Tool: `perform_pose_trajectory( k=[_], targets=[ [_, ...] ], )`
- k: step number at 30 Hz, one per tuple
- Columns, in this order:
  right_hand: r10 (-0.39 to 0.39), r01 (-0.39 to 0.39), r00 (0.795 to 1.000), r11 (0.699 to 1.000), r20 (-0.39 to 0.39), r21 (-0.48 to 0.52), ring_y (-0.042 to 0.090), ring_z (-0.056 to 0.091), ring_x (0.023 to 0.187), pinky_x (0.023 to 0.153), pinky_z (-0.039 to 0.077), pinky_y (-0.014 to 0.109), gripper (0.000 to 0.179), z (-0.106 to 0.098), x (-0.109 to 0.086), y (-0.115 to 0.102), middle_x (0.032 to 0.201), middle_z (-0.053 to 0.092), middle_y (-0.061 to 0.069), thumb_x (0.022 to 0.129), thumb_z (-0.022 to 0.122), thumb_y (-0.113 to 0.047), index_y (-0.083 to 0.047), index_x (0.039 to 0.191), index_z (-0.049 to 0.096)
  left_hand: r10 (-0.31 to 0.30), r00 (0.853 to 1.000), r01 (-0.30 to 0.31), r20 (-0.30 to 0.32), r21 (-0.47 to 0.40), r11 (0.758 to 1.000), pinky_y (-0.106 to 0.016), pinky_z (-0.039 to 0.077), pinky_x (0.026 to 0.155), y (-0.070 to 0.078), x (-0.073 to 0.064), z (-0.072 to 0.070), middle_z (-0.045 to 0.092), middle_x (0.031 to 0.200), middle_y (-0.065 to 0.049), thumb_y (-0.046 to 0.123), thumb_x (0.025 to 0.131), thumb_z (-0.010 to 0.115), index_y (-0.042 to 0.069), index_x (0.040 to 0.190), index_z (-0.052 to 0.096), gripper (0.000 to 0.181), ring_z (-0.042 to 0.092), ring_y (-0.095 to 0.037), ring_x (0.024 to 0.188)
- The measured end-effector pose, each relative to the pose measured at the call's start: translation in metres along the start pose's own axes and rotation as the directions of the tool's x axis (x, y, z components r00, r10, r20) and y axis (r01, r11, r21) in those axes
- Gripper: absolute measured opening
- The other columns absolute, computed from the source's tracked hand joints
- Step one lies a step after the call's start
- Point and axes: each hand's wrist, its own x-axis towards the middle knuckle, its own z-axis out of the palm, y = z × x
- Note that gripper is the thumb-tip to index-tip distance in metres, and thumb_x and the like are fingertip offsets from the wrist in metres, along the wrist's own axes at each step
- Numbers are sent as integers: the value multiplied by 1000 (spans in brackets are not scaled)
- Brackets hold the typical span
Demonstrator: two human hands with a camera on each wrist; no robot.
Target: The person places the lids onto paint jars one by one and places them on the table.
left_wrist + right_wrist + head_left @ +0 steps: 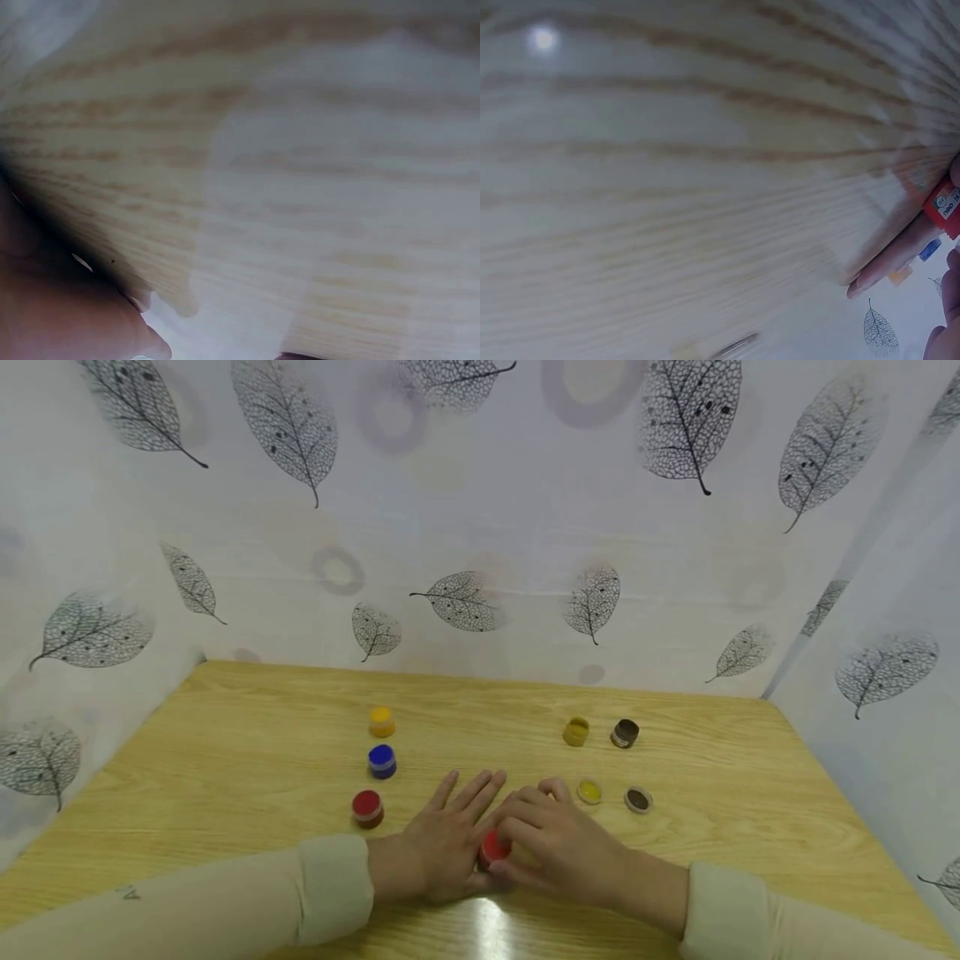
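A small red paint jar [494, 850] stands on the table between my two hands; its printed label shows in the right wrist view. My left hand [442, 847] lies low beside it, fingers stretched forward, with the jar held in the fork between thumb and index finger. From the right, my right hand [558, 843] curls its fingers and thumb about the jar's red top. Both hands partly hide the jar. Part of a hand [67, 315] fills the lower left corner of the left wrist view.
At left stand closed jars: orange [382, 722], blue [382, 762] and dark red [367, 808]. Toward the back right are an uncapped yellow jar [576, 732] and a dark brown jar [625, 733]. Their lids, yellow [589, 791] and brown [638, 799], lie in front of them.
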Motion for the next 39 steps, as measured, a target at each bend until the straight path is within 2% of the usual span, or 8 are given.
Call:
perform_pose_trajectory(
  k=[10, 20, 29, 33, 39],
  targets=[
    [-14, 14, 999, 1000, 32, 9, 8, 59, 102, 87, 34, 33, 21, 1, -2, 1, 107, 70, -14, 81, 81, -30, -26, 93, 64, 5, 1000, -5, 11, 1, 1000, -57, 5, 124, -1, 1, 3, -3, 169, -9, 81, 92, 19, 23, 162, -1, 93, -1, -26, 156],
    [-50, 49, 998, 998, 45, 25, 9, 58, 103, 89, 38, 36, 21, 1, -2, -2, 110, 68, -10, 82, 81, -25, -24, 96, 66, 23, 999, -25, -38, -33, 999, -58, 8, 124, -3, 1, 10, 1, 169, -10, 79, 93, 19, 23, 162, 10, 89, 3, -28, 156],
    [-105, 104, 991, 995, 80, 12, 7, 57, 99, 88, 38, 35, 26, -2, 3, 0, 112, 69, -10, 78, 79, -13, -21, 100, 67, 13, 1000, -14, -24, -64, 998, -58, 5, 124, -2, 0, 8, -3, 169, -10, 79, 93, 23, 20, 162, 16, 90, 0, -27, 156],
    [-107, 104, 990, 994, 95, 30, 7, 57, 100, 88, 37, 33, 27, -2, 3, 1, 115, 69, -11, 78, 79, -9, -21, 99, 66, 12, 1000, -14, -18, -74, 997, -58, 5, 124, -2, -1, 4, -3, 169, -11, 78, 94, 24, 19, 161, 17, 89, 0, -27, 156],
    [-81, 85, 990, 996, 113, -27, 7, 56, 99, 88, 39, 32, 26, 0, 2, 1, 110, 70, -12, 77, 80, -12, -22, 96, 66, 12, 1000, -13, -15, -59, 998, -57, 5, 124, -2, -1, 3, -2, 169, -11, 75, 96, 25, 19, 162, 14, 87, 0, -27, 156]
  ],
)
